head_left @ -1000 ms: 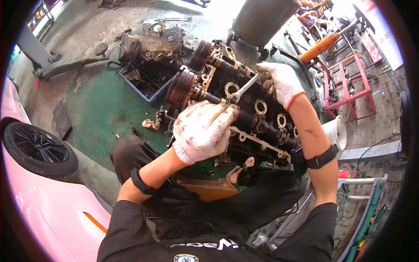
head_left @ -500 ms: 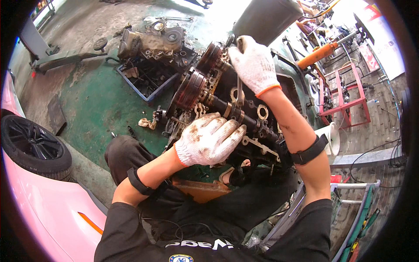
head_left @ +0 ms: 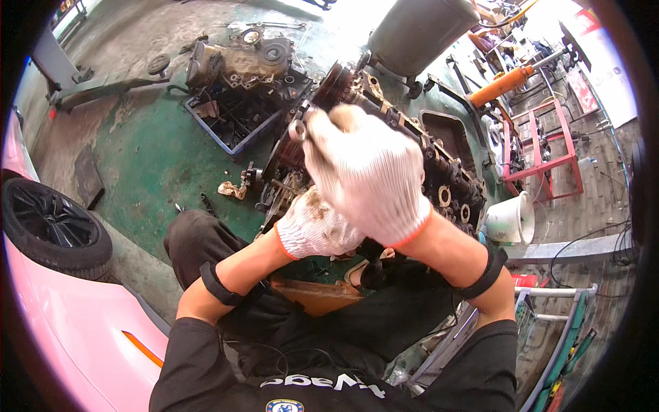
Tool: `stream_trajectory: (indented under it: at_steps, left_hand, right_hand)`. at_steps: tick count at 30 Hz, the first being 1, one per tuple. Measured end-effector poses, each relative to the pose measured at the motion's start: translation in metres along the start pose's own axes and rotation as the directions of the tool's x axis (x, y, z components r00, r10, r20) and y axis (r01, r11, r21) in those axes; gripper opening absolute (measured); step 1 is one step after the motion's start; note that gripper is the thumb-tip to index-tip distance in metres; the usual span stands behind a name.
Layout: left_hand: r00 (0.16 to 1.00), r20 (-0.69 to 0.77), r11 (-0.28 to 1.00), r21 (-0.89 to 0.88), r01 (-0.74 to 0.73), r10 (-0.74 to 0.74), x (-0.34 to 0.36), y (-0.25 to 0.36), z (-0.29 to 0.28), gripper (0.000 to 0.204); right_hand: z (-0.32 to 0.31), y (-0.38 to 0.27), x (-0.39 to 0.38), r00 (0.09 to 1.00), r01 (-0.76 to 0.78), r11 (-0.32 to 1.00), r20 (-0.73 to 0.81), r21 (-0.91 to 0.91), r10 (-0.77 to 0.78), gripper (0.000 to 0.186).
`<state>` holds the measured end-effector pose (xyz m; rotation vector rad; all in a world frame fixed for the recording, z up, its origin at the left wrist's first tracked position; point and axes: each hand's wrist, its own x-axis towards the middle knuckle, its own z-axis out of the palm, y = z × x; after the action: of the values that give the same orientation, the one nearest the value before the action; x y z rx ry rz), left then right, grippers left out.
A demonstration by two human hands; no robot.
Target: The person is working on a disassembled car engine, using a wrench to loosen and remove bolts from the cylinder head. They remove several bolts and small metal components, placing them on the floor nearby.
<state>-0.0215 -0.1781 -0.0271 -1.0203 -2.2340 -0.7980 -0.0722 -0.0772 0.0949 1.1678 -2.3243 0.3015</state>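
Observation:
In the middle stands an engine point(head_left: 439, 168) with its top open, showing camshafts and metal caps. Over it, my right hand point(head_left: 374, 178) in a white knit glove is closed around a wrench point(head_left: 297, 130). Only the wrench's ring end shows past the fingers; the rest is hidden by the glove. My left hand point(head_left: 314, 225), in a stained white glove, is at the engine's near side, just below and partly behind my right hand. Its fingers are hidden, so I cannot see what they touch.
A blue crate point(head_left: 237, 147) of parts and another greasy engine part point(head_left: 240, 65) lie far left. At left are a pink car panel point(head_left: 75, 323) and a wheel point(head_left: 55, 230). To the right stand a white bucket point(head_left: 510, 220), red frame point(head_left: 549, 154) and orange cylinder point(head_left: 501, 87).
My right hand has come from the engine's far side toward me and left, bringing the wrench, and now covers the left hand's fingers. My left hand has shifted only slightly.

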Motion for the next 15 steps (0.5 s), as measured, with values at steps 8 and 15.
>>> stream_trajectory:
  at_steps: [8, 15]
  left_hand:
    - [0.996, -0.015, 0.960, -0.269, 0.078, -0.085, 0.003, 0.003, -0.003, 0.049]
    - [0.996, -0.025, 0.981, 0.181, -0.076, 0.082, 0.012, 0.009, -0.014, 0.034]
  right_hand:
    - [-0.040, -0.009, -0.066, 0.997, 0.014, 0.985, 0.071, 0.171, -0.026, 0.053]
    - [-0.051, -0.002, -0.111, 0.951, -0.308, 0.843, 0.123, 0.441, 0.283, 0.030]
